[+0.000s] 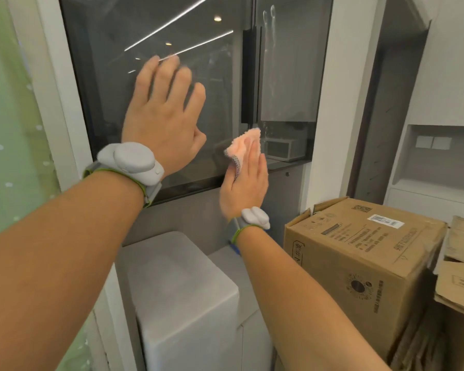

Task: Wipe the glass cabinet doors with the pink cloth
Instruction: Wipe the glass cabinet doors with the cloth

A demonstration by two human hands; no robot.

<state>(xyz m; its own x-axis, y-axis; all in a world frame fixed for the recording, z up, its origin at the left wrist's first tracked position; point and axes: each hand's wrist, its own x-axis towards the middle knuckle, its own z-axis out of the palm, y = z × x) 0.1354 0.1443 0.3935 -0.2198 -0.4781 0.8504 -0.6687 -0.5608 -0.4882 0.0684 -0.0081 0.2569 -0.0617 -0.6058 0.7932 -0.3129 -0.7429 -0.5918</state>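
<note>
The grip of the right hand (245,180) presses a crumpled pink cloth (244,144) flat-palmed against the dark glass cabinet door (113,36), near the door's lower right corner. The left hand (162,111) holds nothing, its fingers spread flat on the same door, left of the cloth. A brown cardboard box (359,263) stands below and right of the door.

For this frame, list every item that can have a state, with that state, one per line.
left hand: open, flat against the glass, holding nothing
right hand: fingers straight, pressing the pink cloth to the glass
pink cloth: bunched under the right fingertips, near the lower edge of the glass
left door: shut, streaked
right door: smeared with finger marks near the top
cardboard box: flaps open
</note>
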